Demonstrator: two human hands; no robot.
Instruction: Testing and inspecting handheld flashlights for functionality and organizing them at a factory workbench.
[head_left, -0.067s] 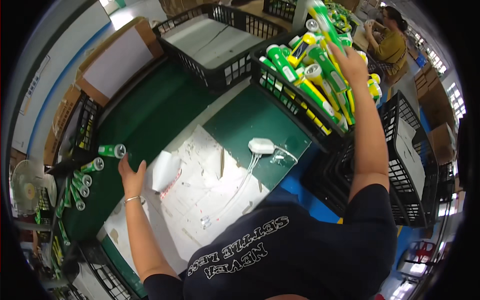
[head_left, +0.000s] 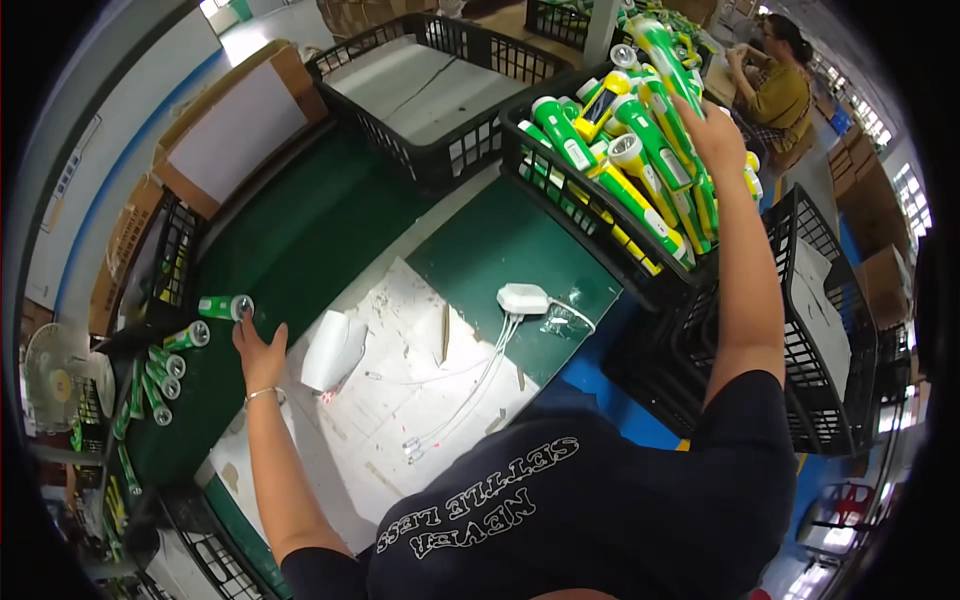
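My right hand (head_left: 716, 138) is over the full crate at the upper right, its fingers closed round a green, white and yellow flashlight (head_left: 660, 48) that slants above the others. Below it, several green and yellow flashlights (head_left: 640, 125) fill the black plastic crate (head_left: 590, 235). At the left, my left hand (head_left: 260, 352) has its thumb and fingers apart. Its fingertips are at the lens end of a green flashlight (head_left: 218, 307) lying on the green belt surface. Further left lie several more green flashlights (head_left: 160, 375), lens ends toward me.
A white curled sheet or roll (head_left: 335, 350) rests on the stained white board (head_left: 400, 310). A white multi-cable plug block (head_left: 523, 298) sits on the green tabletop (head_left: 520, 225). Another black crate (head_left: 440, 160) stands at the back, and stacked crates (head_left: 800, 310) at the right. A person (head_left: 780, 90) sits beyond.
My right hand and its flashlight have come down a little toward the pile. My left hand has moved slightly up and left onto the lens end of the green flashlight.
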